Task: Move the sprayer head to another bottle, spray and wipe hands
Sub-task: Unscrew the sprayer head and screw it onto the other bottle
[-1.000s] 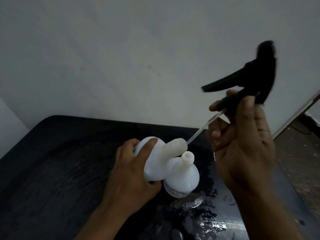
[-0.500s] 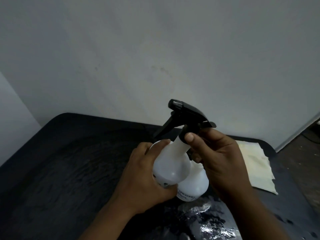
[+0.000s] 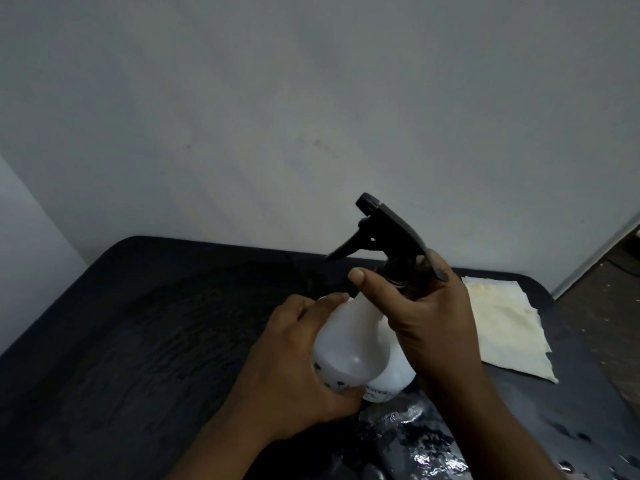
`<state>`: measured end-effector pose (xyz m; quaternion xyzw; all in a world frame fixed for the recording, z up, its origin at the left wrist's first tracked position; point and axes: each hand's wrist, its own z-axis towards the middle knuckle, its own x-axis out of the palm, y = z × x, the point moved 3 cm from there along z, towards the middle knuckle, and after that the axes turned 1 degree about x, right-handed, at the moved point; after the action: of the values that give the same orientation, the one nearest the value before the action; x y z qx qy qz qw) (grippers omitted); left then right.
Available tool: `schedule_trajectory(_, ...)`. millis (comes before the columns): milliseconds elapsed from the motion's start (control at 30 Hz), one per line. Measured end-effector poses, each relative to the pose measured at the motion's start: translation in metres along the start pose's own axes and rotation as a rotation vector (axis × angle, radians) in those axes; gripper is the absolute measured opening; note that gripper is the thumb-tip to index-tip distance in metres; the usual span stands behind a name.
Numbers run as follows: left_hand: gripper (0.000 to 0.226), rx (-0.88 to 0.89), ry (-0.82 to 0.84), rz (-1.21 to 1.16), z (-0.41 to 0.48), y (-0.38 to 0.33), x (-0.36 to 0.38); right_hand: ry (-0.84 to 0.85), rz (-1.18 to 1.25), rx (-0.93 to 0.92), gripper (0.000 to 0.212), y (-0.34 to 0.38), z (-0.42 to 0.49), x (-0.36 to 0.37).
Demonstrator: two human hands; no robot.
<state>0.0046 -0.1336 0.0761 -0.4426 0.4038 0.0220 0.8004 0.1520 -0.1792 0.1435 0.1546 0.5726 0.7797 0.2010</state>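
Note:
My left hand (image 3: pixel 294 358) grips a white round bottle (image 3: pixel 349 344), tilted a little to the right above the black table (image 3: pixel 145 341). The black sprayer head (image 3: pixel 384 230) sits on that bottle's neck, nozzle pointing up and left. My right hand (image 3: pixel 426 313) is wrapped around the sprayer's collar at the neck. A second white bottle (image 3: pixel 388 379) stands just behind and below, touching the first; its top is hidden by my right hand. A pale yellow cloth (image 3: pixel 505 327) lies flat on the table to the right.
A grey wall (image 3: pixel 311 98) rises right behind the table. Crinkled shiny plastic (image 3: pixel 415 445) lies on the table near its front edge. The table's right edge drops to a brown floor (image 3: pixel 609 306).
A second ago my right hand held the sprayer head high, its tube clear of the bottles. It came down onto the held bottle's neck; since then the right hand's grip on the collar has shifted.

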Motion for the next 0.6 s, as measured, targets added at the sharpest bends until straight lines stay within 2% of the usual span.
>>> schedule_trajectory(67,0.091,0.010,0.004,0.003,0.000,-0.002,0.000,0.045,0.019,-0.020,0.031,0.003,0.000,0.002)
schedule_trajectory(167,0.093,0.009,0.002,-0.005,-0.001,-0.004,0.001,0.070,0.061,-0.001,0.014,0.006,-0.002,0.007)
schedule_trajectory(267,0.094,-0.010,-0.008,-0.056,0.001,-0.003,-0.001,0.099,0.019,0.016,0.014,0.004,-0.003,0.008)
schedule_trajectory(333,0.090,-0.003,-0.034,-0.106,0.003,-0.001,-0.005,0.192,0.058,0.020,0.013,0.002,-0.003,0.006)
schedule_trajectory(400,0.087,0.004,-0.046,-0.118,0.003,0.002,-0.009,0.268,0.106,0.031,0.020,0.001,0.000,0.003)
schedule_trajectory(467,0.087,0.002,-0.039,-0.107,0.000,0.003,-0.009,0.247,0.088,0.033,0.023,0.001,0.004,0.000)
schedule_trajectory(600,0.089,-0.011,-0.024,-0.089,-0.004,0.001,-0.004,0.174,0.029,0.093,0.054,-0.005,0.007,-0.001)
